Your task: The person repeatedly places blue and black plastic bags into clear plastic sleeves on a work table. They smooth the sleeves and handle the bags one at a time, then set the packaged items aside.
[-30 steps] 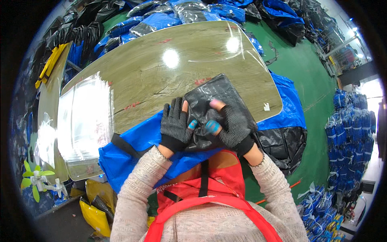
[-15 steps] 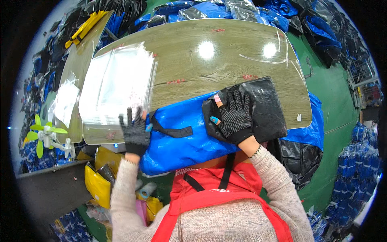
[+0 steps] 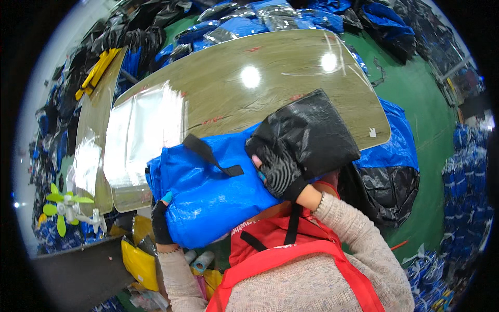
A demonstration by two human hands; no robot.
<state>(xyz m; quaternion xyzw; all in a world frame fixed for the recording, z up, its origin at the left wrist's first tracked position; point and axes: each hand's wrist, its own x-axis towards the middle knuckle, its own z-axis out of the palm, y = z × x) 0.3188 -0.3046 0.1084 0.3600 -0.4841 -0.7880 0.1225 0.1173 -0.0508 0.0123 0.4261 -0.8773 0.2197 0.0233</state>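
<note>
In the head view, my left hand (image 3: 160, 222) grasps one end of a blue-and-black bag (image 3: 221, 200), thumb on top (the other fingers are mostly hidden). The bag spans between my hands. My right hand (image 3: 283, 174) lies palm-down where blue meets black; whether it grips, I cannot tell. Beyond both hands stretches a wood-patterned table (image 3: 223, 93).

Oblong blue plastic bag (image 3: 215, 195) lies between left hand (image 3: 160, 223) and right hand (image 3: 283, 174); rectangular clear plastic sleeves (image 3: 139, 127) lie beyond left hand.
</note>
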